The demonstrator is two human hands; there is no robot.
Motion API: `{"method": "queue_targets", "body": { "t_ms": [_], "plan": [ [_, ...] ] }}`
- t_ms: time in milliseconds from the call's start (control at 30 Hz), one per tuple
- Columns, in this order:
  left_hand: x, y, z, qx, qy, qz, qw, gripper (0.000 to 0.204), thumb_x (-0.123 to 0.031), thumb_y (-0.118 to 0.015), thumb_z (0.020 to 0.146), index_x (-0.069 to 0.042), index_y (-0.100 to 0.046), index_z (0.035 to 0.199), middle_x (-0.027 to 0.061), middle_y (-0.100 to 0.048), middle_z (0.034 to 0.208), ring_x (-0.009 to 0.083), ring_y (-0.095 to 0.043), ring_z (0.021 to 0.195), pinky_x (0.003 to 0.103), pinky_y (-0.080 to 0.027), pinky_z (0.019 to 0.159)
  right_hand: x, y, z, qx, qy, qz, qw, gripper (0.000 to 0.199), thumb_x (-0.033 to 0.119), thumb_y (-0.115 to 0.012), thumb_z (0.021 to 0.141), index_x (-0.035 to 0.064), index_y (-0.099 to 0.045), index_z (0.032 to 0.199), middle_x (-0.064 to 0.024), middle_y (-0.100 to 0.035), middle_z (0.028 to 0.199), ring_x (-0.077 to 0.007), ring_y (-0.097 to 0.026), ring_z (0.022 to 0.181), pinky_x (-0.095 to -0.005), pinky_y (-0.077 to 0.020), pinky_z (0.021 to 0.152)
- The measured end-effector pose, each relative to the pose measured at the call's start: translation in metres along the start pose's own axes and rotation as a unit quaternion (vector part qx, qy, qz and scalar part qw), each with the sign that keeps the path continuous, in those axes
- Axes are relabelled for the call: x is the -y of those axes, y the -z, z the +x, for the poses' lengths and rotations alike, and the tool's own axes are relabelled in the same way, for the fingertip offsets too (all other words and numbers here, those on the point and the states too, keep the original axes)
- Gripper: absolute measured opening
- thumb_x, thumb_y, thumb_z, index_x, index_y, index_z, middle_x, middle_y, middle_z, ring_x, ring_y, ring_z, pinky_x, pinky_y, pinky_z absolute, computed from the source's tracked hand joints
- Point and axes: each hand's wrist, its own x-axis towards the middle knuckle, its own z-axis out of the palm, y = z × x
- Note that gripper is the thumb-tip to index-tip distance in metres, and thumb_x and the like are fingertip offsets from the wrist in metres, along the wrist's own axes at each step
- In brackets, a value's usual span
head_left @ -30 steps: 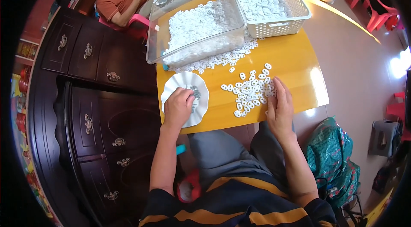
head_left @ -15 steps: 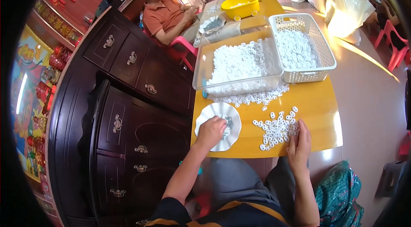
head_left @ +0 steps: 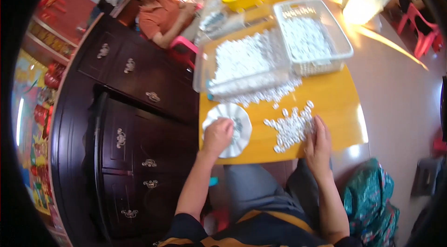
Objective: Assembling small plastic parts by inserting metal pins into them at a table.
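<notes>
Head view: left hand (head_left: 219, 135), fingers curled, over a scalloped white plate (head_left: 230, 150) of small grey parts (head_left: 238, 128); whether the fingertips close on one cannot be told. Right hand (head_left: 319, 147), fingers extended, thumb apart, lies at the right edge of loose white pieces (head_left: 291, 130) on the yellow-brown table (head_left: 340, 107).

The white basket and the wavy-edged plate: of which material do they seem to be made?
White basket: probably plastic, rather matte, judging by its thin, perforated walls. Wavy-edged plate: smooth and white with a fluted rim; ceramic or plastic, blur leaves this open.
</notes>
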Motion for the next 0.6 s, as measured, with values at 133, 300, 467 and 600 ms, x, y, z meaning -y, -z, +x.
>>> {"method": "queue_targets", "body": {
  "t_ms": [133, 300, 467, 600],
  "plan": [
    [-0.035, 0.026, 0.010, -0.020, 0.073, -0.142, 0.987, 0.008, 0.000, -0.073, 0.086, -0.001, -0.074, 0.095, 0.0102, -0.071, 0.083, 0.0171, -0.063, 0.062, 0.031, -0.050, 0.060, 0.006, -0.005, 0.008, -0.003, 0.008, 0.028, 1.000, 0.051, -0.006, -0.058, 0.093, -0.0010, -0.053, 0.144, -0.0243, -0.058, 0.141, -0.0424, -0.056, 0.130, -0.0450, -0.0453, 0.112],
    [-0.083, 0.004, 0.037, 0.014, 0.024, -0.218, 0.975, 0.010, 0.000, -0.074, 0.086, 0.001, -0.072, 0.096, 0.0084, -0.069, 0.080, 0.0147, -0.061, 0.061, 0.030, -0.049, 0.059, 0.003, -0.004, 0.009, -0.008, 0.004, 0.018, 1.000, 0.051, -0.006, -0.058, 0.093, -0.0001, -0.054, 0.143, -0.0241, -0.058, 0.141, -0.0418, -0.057, 0.130, -0.0459, -0.0460, 0.111],
    [-0.112, -0.037, 0.072, 0.038, -0.028, -0.207, 0.977, 0.007, -0.004, -0.074, 0.086, -0.003, -0.072, 0.094, 0.0115, -0.072, 0.084, 0.0236, -0.068, 0.067, 0.036, -0.052, 0.063, 0.004, 0.000, 0.005, -0.012, 0.002, 0.019, 1.000, 0.050, -0.006, -0.059, 0.093, -0.0001, -0.054, 0.143, -0.0243, -0.058, 0.141, -0.0420, -0.057, 0.129, -0.0464, -0.0463, 0.111],
    [-0.122, -0.061, 0.090, 0.063, -0.052, -0.187, 0.979, 0.005, -0.007, -0.073, 0.087, -0.004, -0.073, 0.091, 0.0131, -0.073, 0.085, 0.0288, -0.071, 0.072, 0.040, -0.055, 0.066, 0.003, -0.001, 0.004, -0.019, 0.008, 0.038, 0.999, 0.051, -0.006, -0.059, 0.092, 0.0004, -0.055, 0.142, -0.0247, -0.058, 0.140, -0.0426, -0.058, 0.127, -0.0471, -0.0473, 0.109]
  ]
}}
